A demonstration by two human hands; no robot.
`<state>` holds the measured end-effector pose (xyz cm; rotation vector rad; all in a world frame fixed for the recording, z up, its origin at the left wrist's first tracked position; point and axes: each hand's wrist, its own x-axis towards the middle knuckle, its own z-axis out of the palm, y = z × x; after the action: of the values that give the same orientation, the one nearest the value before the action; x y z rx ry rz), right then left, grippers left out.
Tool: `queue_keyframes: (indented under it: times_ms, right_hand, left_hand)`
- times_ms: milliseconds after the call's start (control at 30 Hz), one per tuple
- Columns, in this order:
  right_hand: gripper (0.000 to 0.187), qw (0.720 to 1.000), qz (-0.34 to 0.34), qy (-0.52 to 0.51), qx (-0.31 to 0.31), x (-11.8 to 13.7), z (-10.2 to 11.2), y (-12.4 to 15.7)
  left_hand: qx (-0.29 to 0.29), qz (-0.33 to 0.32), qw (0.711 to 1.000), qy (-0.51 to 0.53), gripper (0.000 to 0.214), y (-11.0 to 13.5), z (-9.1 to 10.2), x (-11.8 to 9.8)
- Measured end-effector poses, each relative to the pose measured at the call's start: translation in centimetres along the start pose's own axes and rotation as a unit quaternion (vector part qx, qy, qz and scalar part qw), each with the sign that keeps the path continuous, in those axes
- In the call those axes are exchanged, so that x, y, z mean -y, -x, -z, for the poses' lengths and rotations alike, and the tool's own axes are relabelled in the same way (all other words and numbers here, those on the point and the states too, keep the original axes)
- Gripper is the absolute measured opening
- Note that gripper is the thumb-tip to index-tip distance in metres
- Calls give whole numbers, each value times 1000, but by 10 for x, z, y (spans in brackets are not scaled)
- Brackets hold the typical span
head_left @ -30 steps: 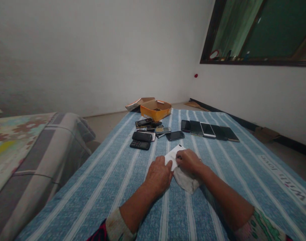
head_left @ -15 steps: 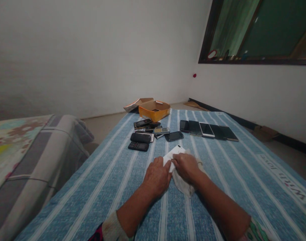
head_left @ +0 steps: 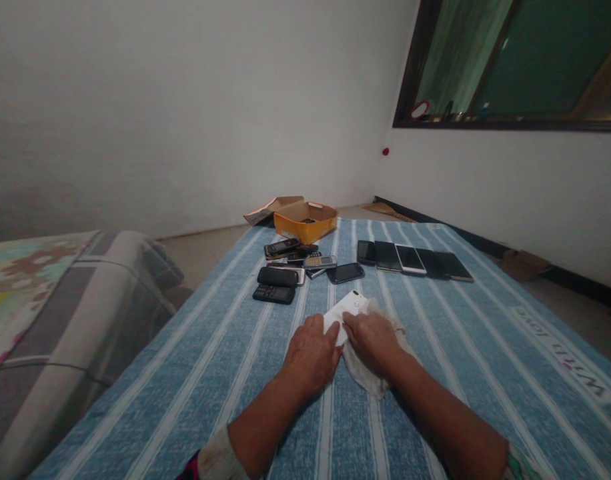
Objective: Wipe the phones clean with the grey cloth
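Note:
A white smartphone point(head_left: 349, 305) lies back side up on the blue striped cloth point(head_left: 255, 347), its camera end pointing away from me. My left hand point(head_left: 313, 353) grips its near left side, thumb on the back of the phone. My right hand point(head_left: 373, 340) is closed on a whitish rag point(head_left: 368, 377) and presses it against the phone's right side. Part of the rag hangs out below and beyond the right hand. The phone's near end is hidden under my hands.
Several old keypad phones point(head_left: 274, 293) lie piled ahead on the left, with a dark phone point(head_left: 346, 272) beside them. Several smartphones point(head_left: 410, 260) form a row at the right. Behind the pile stands an open orange box point(head_left: 305, 230). A covered bed point(head_left: 85, 320) is on the left.
My right hand with the rag has slid slightly down the phone's back towards me, uncovering more near the camera. My left hand keeps its hold. The view has shifted a little.

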<state>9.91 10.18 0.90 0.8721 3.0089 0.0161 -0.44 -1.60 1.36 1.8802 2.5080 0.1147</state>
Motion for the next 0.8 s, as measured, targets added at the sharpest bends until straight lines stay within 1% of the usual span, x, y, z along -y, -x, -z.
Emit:
queue_keyframes:
  times_ms: [133,267,333,500,667,800]
  right_hand:
    - [36,1000,-14,-9,11,1,5,-8]
    - [36,1000,-1,-10,22,0,10,-9]
    - [34,1000,6,-15,26,-1,11,-7]
    - [36,999,18,-16,32,-4,9,-2]
    - [39,998,46,-14,31,-5,5,6]
    - [40,997,68,-21,26,-5,4,12]
  left_hand:
    - [-14,-6,1000,-3,39,1,0,0]
    - [-1,0,1000,-3,37,1,3,-1]
    - [4,1,1000,-5,37,1,3,-1]
    - [-11,1,1000,-7,40,0,0,0]
    - [4,10,1000,-14,42,-1,1,0]
    - [4,12,1000,-17,44,-1,1,0]
